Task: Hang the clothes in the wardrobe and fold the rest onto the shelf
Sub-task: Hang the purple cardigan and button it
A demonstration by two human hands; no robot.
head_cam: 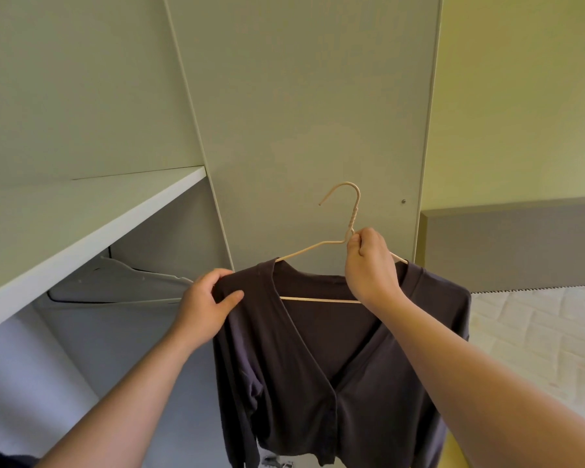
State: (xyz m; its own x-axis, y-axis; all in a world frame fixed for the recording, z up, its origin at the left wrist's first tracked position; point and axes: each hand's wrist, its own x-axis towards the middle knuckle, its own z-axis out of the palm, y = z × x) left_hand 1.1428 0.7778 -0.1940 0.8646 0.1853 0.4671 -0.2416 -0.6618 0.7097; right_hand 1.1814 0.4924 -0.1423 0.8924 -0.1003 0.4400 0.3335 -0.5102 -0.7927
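Observation:
A dark grey-purple cardigan (318, 383) hangs on a cream wire hanger (350, 211) in front of the wardrobe. My right hand (368, 261) grips the hanger at the base of its hook, above the neckline. My left hand (210, 305) pinches the cardigan's left shoulder at the end of the hanger arm. The hook points up and to the left, free of any rail. The lower hem hangs loose near the bottom of the view.
The open wardrobe is at left, with a white shelf (81, 224) above a grey plastic fitting (122, 282). A pale wardrobe door panel (301, 113) stands straight ahead. A grey headboard (514, 244) and white mattress (537, 332) are at right.

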